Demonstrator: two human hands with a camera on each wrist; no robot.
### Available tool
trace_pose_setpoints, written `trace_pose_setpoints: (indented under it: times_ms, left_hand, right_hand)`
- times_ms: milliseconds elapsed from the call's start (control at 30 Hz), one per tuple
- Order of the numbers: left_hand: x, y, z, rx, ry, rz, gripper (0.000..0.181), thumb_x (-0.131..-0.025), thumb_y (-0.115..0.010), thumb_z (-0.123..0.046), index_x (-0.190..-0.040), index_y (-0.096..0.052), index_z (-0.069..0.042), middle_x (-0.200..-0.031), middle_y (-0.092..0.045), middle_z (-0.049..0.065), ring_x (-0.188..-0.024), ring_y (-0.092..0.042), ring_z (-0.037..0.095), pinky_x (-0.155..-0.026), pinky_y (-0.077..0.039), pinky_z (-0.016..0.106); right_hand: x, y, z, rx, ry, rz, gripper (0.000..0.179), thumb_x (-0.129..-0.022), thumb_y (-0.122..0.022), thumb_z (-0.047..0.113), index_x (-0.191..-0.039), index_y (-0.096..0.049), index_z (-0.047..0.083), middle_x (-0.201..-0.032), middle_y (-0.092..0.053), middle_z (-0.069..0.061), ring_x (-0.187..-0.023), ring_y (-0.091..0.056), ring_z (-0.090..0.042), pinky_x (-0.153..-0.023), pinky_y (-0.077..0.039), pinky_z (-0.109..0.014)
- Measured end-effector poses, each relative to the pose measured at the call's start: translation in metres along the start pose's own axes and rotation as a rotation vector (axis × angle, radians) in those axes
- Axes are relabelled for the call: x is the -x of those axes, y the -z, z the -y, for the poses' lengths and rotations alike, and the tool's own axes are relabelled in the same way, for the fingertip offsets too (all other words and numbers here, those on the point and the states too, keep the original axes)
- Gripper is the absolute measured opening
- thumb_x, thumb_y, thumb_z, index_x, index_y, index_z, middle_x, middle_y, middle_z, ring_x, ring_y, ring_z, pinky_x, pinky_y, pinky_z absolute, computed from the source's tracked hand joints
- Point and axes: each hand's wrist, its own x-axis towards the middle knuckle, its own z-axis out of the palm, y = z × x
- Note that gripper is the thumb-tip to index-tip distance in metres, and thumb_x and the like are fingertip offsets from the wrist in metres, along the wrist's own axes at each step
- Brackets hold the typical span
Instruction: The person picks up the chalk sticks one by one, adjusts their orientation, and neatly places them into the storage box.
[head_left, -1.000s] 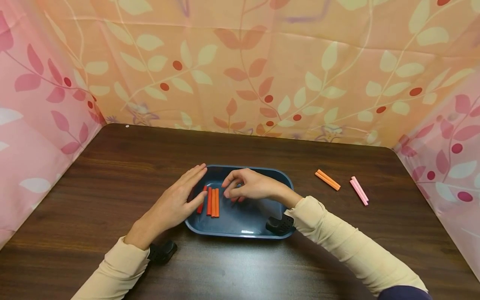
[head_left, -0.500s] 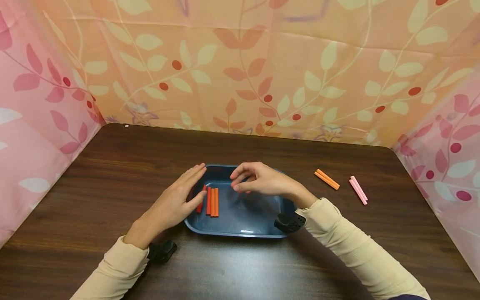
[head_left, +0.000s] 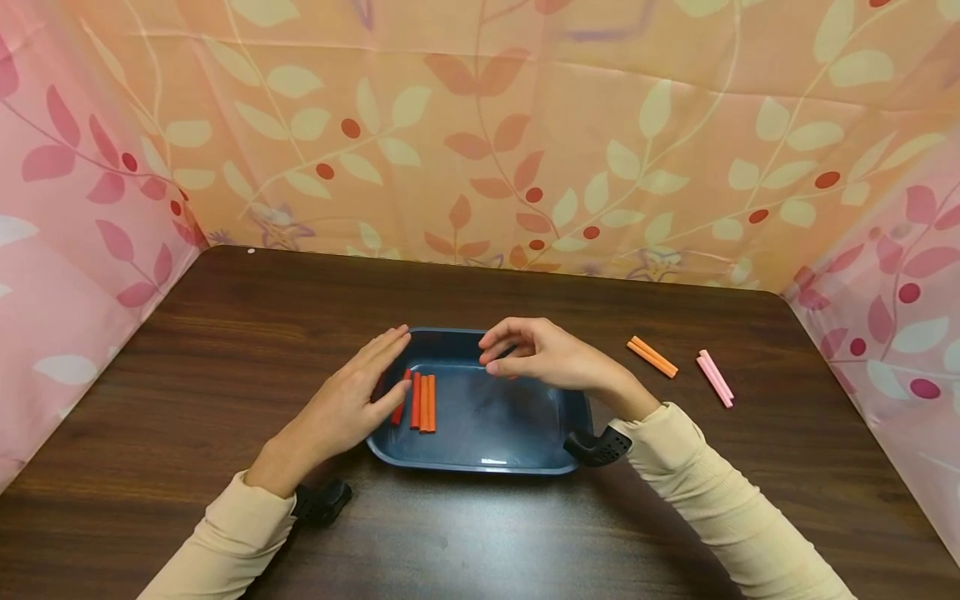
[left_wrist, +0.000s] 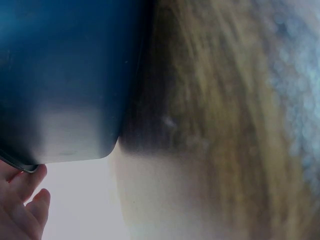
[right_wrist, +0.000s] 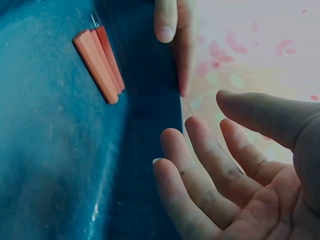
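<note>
Above the far side of a dark-blue, rounded rectangular tray (head_left: pixel 495 425), plastic by its look, the right hand (head_left: pixel 551 354) hangs with thumb and fingers spread apart and nothing between them. The left hand (head_left: pixel 347 392) lies along the tray's left edge, fingers straight and thumb over the inside, probably steadying it. At that end, inside, a pair of slim, straight orange sticks (head_left: pixel 427 404) rests side by side next to one slim red stick (head_left: pixel 416 402); a second red stick (head_left: pixel 397 410) sits by the left wall, partly behind the left thumb (what any of them is made of, I cannot tell).

Outside, on the dark brown wood-grain tabletop (head_left: pixel 225 375), lie two slim light-orange sticks (head_left: pixel 652 357) and, farther right, two slim pale-pink sticks (head_left: pixel 716 379). The work looks like gathering sticks into the tray, with the right hand between one placing and another pick-up. A next pick-up would call for that hand to clear the right rim and narrow on the light-orange pair.

Both outside pairs have bare wood around them, well apart from the table's far edge. Within the tray, open floor runs from the orange sticks to the right wall. The black wrist device (head_left: pixel 600 447) hangs close by the right rim and could knock it.
</note>
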Motion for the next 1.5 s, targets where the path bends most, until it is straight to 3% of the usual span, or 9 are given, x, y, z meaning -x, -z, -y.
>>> trace_pose_setpoints:
  times_ms: [200, 400, 633, 933, 1167, 1267, 1500]
  left_hand:
    - [0.0, 0.0, 0.0, 0.001, -0.002, -0.002, 0.064, -0.097, -0.062, -0.021, -0.154, -0.035, -0.008, -0.162, -0.031, 0.011, -0.15, -0.029, 0.035, -0.117, -0.028, 0.06]
    - [0.001, 0.0, 0.0, -0.002, -0.003, -0.001, 0.064, -0.097, -0.062, -0.021, -0.154, -0.035, -0.008, -0.162, -0.03, 0.012, -0.149, -0.029, 0.037, -0.117, -0.028, 0.06]
    - [0.001, 0.0, 0.0, -0.007, 0.002, 0.003, 0.064, -0.098, -0.061, -0.022, -0.154, -0.035, -0.008, -0.162, -0.031, 0.013, -0.149, -0.029, 0.038, -0.118, -0.027, 0.06]
    - [0.001, 0.0, 0.0, -0.004, 0.003, 0.003, 0.064, -0.098, -0.062, -0.021, -0.154, -0.035, -0.008, -0.162, -0.031, 0.013, -0.149, -0.029, 0.038, -0.118, -0.027, 0.06]
    - [0.001, 0.0, -0.001, -0.009, 0.008, 0.004, 0.063, -0.098, -0.061, -0.022, -0.154, -0.035, -0.008, -0.162, -0.031, 0.013, -0.149, -0.029, 0.038, -0.118, -0.027, 0.06]
    - [0.001, 0.0, -0.001, -0.009, 0.01, 0.005, 0.063, -0.098, -0.061, -0.022, -0.154, -0.035, -0.008, -0.162, -0.031, 0.013, -0.149, -0.029, 0.038, -0.118, -0.027, 0.06]
    - [0.001, 0.0, -0.002, -0.004, 0.012, 0.009, 0.063, -0.099, -0.06, -0.024, -0.155, -0.035, -0.009, -0.163, -0.03, 0.012, -0.149, -0.029, 0.038, -0.118, -0.027, 0.06]
  right_hand:
    - [0.009, 0.006, 0.0, 0.039, 0.032, -0.043, 0.034, -0.093, -0.066, 0.004, -0.124, -0.057, -0.008, -0.119, -0.065, -0.028, -0.107, -0.068, -0.027, -0.087, -0.055, -0.024]
    - [0.018, 0.011, -0.003, -0.003, 0.017, -0.072, 0.036, -0.093, -0.066, 0.003, -0.126, -0.056, -0.008, -0.12, -0.064, -0.03, -0.107, -0.068, -0.035, -0.088, -0.055, -0.022]
    - [0.029, 0.018, -0.009, -0.02, 0.023, -0.125, 0.037, -0.094, -0.065, 0.005, -0.126, -0.056, -0.009, -0.122, -0.063, -0.03, -0.105, -0.07, -0.021, -0.087, -0.056, -0.022]
    - [0.047, 0.027, -0.016, -0.029, -0.016, -0.203, 0.042, -0.092, -0.069, 0.008, -0.129, -0.055, -0.005, -0.126, -0.062, -0.028, -0.113, -0.067, -0.031, -0.09, -0.056, -0.022]
    - [0.058, 0.035, -0.024, -0.007, -0.032, -0.242, 0.043, -0.092, -0.069, 0.01, -0.13, -0.055, -0.004, -0.124, -0.064, -0.028, -0.102, -0.069, -0.008, -0.088, -0.056, -0.022]
    - [0.065, 0.037, -0.026, 0.005, -0.042, -0.262, 0.041, -0.092, -0.069, 0.011, -0.129, -0.056, -0.001, -0.123, -0.065, -0.027, -0.1, -0.07, -0.006, -0.087, -0.056, -0.024]
    - [0.08, 0.045, -0.034, 0.004, -0.054, -0.302, 0.038, -0.094, -0.068, 0.014, -0.128, -0.056, 0.004, -0.12, -0.069, -0.018, -0.102, -0.071, -0.014, -0.088, -0.058, -0.027]
